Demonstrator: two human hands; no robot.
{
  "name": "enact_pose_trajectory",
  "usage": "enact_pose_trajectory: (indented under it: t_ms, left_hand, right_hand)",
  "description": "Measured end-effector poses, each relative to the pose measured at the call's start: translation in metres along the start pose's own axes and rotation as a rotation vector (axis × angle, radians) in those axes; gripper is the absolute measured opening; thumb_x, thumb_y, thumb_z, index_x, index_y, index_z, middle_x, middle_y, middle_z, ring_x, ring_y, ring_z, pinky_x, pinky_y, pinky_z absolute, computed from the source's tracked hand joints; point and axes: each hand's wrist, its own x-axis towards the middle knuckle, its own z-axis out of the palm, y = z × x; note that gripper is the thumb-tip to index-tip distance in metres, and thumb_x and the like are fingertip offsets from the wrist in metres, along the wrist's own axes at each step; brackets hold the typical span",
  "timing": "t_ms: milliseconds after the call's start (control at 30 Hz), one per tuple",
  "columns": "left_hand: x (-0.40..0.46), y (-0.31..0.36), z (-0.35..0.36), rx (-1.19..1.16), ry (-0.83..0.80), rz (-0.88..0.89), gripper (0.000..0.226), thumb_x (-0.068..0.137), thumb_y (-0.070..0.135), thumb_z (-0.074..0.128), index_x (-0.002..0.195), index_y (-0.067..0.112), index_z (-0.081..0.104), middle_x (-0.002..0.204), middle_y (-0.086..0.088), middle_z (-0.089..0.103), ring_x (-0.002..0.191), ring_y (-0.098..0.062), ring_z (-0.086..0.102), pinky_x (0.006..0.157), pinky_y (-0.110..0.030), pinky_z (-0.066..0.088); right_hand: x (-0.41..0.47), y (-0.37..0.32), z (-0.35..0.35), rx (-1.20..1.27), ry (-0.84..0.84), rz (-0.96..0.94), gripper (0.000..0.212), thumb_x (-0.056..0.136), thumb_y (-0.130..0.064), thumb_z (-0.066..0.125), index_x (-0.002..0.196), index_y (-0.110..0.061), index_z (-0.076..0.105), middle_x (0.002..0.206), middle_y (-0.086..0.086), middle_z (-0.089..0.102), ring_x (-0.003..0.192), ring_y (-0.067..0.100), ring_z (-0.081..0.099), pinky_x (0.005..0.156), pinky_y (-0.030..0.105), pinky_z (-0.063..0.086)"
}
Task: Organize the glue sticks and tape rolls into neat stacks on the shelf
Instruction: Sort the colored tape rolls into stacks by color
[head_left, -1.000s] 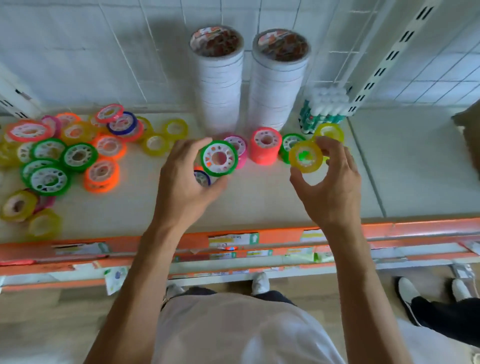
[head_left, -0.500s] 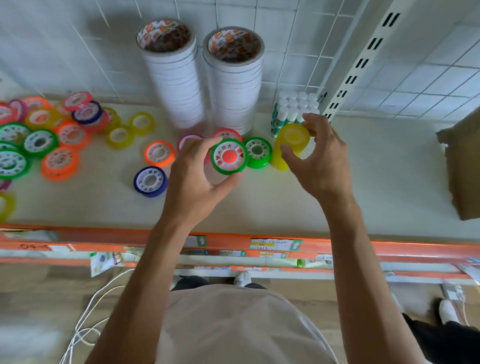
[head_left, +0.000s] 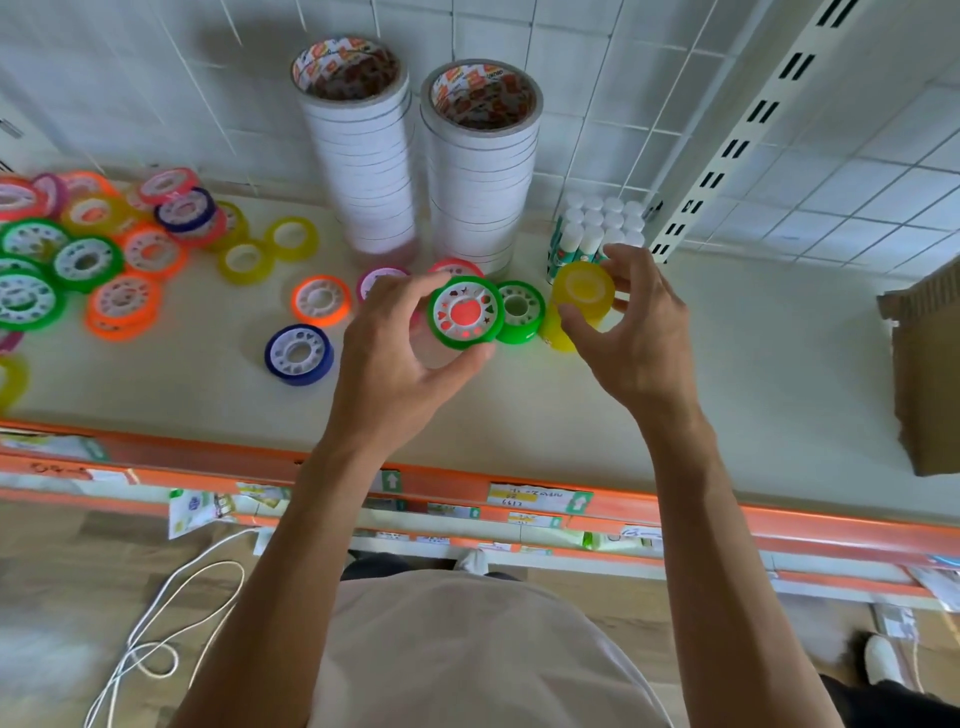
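Step in hand, as it looks: stacking small rolls by colour on the shelf (head_left: 727, 364). To do it well, person shd centre each roll over its match before letting go, edges flush. Left hand (head_left: 400, 358) pinches a green roll (head_left: 466, 312) betw thumb & fingertips, held above the shelf w/ an orange-red roll showing thru its core; another green roll (head_left: 519, 312) lies just at its 3 o'clock. Right hand (head_left: 634, 332) pinches a yellow roll (head_left: 583, 288), fingers curled round the rim, over a yellow one (head_left: 557, 332) at 7 o'clock. Glue sticks (head_left: 597, 223) stand at 12 o'clock.
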Motion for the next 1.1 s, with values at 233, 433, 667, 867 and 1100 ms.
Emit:
enact_pose_trajectory:
  t_ms: [233,433,667,867,1100]
  left_hand:
    - [-0.006,0.0,-0.002,0.026,-0.025,-0.03,0.057,0.078,0.032,0.085,0.126,0.012,0.062,0.116,-0.002,0.064,0.106,-0.008,0.055,0.086,-0.007,0.04]
    - [-0.009,0.001,0.001,0.024,-0.05,-0.043,0.06,0.078,0.034,0.085,0.128,0.011,0.061,0.119,-0.003,0.063,0.107,-0.007,0.056,0.086,-0.007,0.042]
    - [-0.009,0.002,0.004,0.01,-0.059,-0.038,0.061,0.078,0.032,0.085,0.13,0.011,0.061,0.12,-0.002,0.062,0.107,-0.006,0.055,0.087,-0.009,0.044]
    - [-0.009,0.0,0.005,0.01,-0.076,-0.042,0.062,0.078,0.036,0.083,0.13,0.011,0.06,0.119,-0.002,0.062,0.107,-0.007,0.055,0.086,-0.009,0.045]
    - [-0.008,-0.001,0.005,0.012,-0.092,-0.046,0.063,0.077,0.04,0.08,0.131,0.014,0.06,0.121,0.001,0.061,0.108,-0.007,0.055,0.087,-0.014,0.047]
  right_hand:
    - [-0.005,-0.001,0.001,0.01,0.006,0.019,0.054,0.077,-0.036,0.071,0.124,-0.015,0.054,0.112,0.003,0.062,0.097,0.023,0.061,0.082,0.045,0.054]
    - [0.002,-0.002,0.0,-0.005,-0.026,0.07,0.066,0.075,-0.04,0.08,0.129,-0.014,0.052,0.117,0.006,0.064,0.102,0.024,0.062,0.087,0.041,0.053]
    - [0.004,-0.001,0.0,0.009,0.001,0.104,0.066,0.073,-0.042,0.082,0.125,-0.015,0.053,0.108,0.002,0.068,0.094,0.022,0.065,0.084,0.042,0.055]
    - [0.002,0.002,0.001,0.024,0.001,0.106,0.068,0.071,-0.042,0.083,0.125,-0.016,0.052,0.108,0.003,0.066,0.095,0.022,0.064,0.083,0.044,0.056]
    - [0.011,0.005,-0.017,-0.076,-0.284,-0.009,0.087,0.068,-0.028,0.089,0.142,-0.017,0.044,0.137,0.004,0.053,0.12,0.019,0.051,0.096,0.021,0.037]
